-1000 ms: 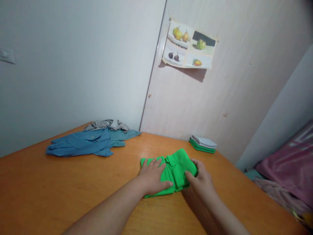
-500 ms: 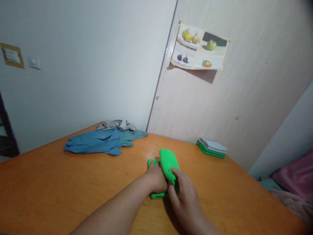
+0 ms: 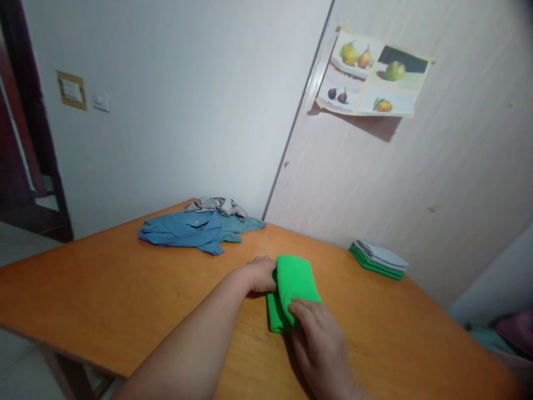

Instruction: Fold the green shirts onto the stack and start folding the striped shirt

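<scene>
A bright green folded cloth (image 3: 296, 278) lies on the table in front of me, its upper layer folded over a lower one that shows at the left. My right hand (image 3: 322, 341) grips the near edge of the upper layer, fingers on top and thumb below. At the cloth's left edge is my left hand (image 3: 261, 273), back of the hand up. Its fingers are mostly hidden behind the hand and the cloth, so their grip does not show.
Blue crumpled clothing (image 3: 183, 229) and a striped garment (image 3: 212, 205) lie at the back left of the orange wooden table (image 3: 104, 289). A folded grey and green stack (image 3: 378, 260) sits at the back right, near the wall. Fruit pictures (image 3: 375, 75) hang above.
My left hand has slid left out from between the green layers. The upper layer has come down flatter over the lower one, still held by my right hand. The view has turned left.
</scene>
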Demonstrator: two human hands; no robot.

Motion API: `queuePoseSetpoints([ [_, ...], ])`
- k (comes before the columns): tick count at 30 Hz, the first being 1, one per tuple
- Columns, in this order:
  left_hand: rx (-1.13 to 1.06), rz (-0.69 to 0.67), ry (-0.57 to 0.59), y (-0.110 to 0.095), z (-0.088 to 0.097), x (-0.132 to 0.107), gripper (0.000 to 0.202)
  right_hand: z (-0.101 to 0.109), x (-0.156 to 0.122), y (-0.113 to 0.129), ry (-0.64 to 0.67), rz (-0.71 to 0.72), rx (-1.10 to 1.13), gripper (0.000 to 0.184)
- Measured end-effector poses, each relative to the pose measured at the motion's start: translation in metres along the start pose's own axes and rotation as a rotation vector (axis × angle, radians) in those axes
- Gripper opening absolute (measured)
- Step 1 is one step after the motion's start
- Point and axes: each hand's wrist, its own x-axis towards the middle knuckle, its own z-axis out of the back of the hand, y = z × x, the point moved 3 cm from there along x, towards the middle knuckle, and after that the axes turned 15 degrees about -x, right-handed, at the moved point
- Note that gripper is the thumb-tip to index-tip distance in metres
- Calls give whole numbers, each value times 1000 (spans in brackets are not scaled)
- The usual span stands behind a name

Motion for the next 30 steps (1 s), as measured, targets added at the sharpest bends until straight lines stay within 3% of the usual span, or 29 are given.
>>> queuePoseSetpoints([
  [6, -106, 34, -46, 9, -1, 2, 52, -5, 1, 11, 89, 87, -17, 38],
  [11, -238, 32, -171, 16, 6, 9, 32, -4, -3, 14, 135, 72, -8, 42],
  [15, -358, -7, -310, 14, 9, 17, 50, -3, -1, 16, 194, 43, -20, 39],
  [20, -605, -98, -191, 10, -3, 16, 52, 2, 0, 7, 225, 23, -64, 40],
  [30, -666, 79, -21, 1, 1, 2, 28, 16, -35, -50, 227, 1, -153, 43],
])
